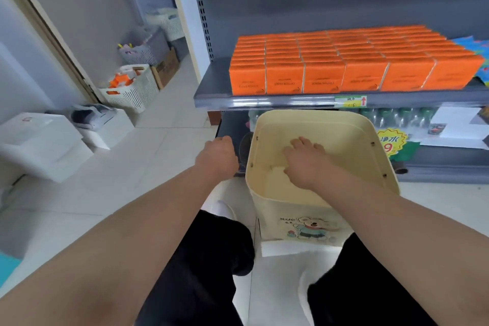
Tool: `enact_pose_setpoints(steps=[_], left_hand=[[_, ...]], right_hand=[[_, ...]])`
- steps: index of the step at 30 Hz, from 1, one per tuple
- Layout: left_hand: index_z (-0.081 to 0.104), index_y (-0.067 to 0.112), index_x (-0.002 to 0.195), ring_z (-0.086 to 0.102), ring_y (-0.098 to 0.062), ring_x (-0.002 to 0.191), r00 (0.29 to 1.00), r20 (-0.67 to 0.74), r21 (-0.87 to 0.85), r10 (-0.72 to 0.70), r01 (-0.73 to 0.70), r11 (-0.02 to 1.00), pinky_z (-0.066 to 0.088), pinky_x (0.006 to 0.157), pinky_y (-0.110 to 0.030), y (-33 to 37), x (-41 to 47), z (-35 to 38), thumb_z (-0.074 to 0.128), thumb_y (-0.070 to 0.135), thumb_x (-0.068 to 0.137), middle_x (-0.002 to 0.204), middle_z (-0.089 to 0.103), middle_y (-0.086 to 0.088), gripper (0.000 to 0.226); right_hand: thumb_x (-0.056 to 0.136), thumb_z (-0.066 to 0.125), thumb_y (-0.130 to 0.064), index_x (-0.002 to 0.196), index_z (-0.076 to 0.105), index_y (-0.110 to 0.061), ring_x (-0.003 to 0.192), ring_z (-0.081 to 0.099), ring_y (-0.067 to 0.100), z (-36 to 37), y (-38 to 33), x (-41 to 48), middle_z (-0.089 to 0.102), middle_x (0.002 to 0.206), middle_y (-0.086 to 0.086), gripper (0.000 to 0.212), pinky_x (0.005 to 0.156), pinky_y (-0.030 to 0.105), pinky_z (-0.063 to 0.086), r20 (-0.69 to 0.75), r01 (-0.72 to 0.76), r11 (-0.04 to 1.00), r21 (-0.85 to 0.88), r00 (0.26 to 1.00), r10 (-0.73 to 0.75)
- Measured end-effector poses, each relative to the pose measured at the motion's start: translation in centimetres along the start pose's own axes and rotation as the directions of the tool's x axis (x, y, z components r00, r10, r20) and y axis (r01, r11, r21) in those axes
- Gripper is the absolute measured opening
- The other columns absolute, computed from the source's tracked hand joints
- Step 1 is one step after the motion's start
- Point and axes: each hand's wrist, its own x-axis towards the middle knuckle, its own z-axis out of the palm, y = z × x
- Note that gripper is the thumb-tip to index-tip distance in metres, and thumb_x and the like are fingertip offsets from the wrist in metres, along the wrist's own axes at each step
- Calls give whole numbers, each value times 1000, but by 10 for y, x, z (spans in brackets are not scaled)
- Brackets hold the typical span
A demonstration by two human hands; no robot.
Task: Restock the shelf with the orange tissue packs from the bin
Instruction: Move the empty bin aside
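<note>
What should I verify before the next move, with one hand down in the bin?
1. Packs remaining in the bin: none visible on its floor, not ok.
2. Right hand free: inside the bin, fingers spread, holding nothing, ok.
3. Left hand free: beside the bin's left wall, fingers curled, cannot tell.
4. Room on the shelf: orange tissue packs fill the rows to the front edge, not ok.
5. Bin upright: ok.
</note>
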Motion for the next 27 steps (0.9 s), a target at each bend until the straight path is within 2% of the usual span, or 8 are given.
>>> enact_pose_setpoints(steps=[4,6,12,16,19,21,24,27], left_hand=[[44,8,130,49,-28,116,994,-12,-18,-105,105,994,42,87,-33,-35,-18,-25,49,17,95,129,50,-13,37],[45,7,130,51,-28,116,992,11,-69,-124,125,990,43,86,-31,-48,-28,-23,49,16,95,129,51,-13,37],[46,7,130,52,-27,116,990,27,-154,-136,138,978,42,83,-29,-77,-42,-27,49,18,96,130,52,-12,36],[41,6,135,52,-28,116,992,70,-273,-103,119,955,44,91,-33,-71,-29,-29,49,22,95,135,50,-13,43],[39,6,134,51,-23,101,984,162,-308,-69,117,944,46,82,-32,-53,-23,-15,53,25,94,129,51,-11,47],[38,6,130,54,-25,100,969,232,-315,-84,157,936,49,78,-34,-44,-17,-4,53,26,93,124,53,-12,45],[35,6,133,60,-29,98,915,363,-247,-179,279,928,48,72,-36,-27,-12,6,39,19,97,118,54,-15,38],[29,11,144,65,-32,98,842,445,-324,-306,470,821,47,86,-43,-12,-9,24,17,29,102,129,54,-14,47]], right_hand=[[91,51,-21,136,42,-17,133,31,30,-26,-49,-4,37,142,11,46,104,46,32,-121,96,995,-29,988,-99],[92,48,-21,136,43,-16,130,34,28,-25,-67,-10,38,140,10,45,103,45,34,-137,122,991,-45,982,-127],[93,49,-23,139,40,-17,132,33,28,-38,-79,-13,36,144,10,47,106,44,31,-140,70,997,-31,987,-74],[92,47,-20,139,39,-16,136,24,35,-41,-46,-7,32,146,11,48,106,48,28,-29,-97,991,-92,995,94],[93,44,-18,140,36,-17,140,10,44,-27,-23,-12,26,147,11,48,107,58,25,112,-226,966,-127,964,240],[94,44,-19,143,33,-17,141,5,45,-12,-12,-13,19,151,12,50,106,65,20,213,-276,953,-122,931,297],[92,46,-21,146,27,-15,141,4,46,8,13,-16,15,154,15,57,109,66,14,321,-329,936,-122,880,351],[91,40,-18,146,23,-13,139,7,48,27,34,-28,20,148,17,58,113,58,16,371,-389,914,-117,836,403]])
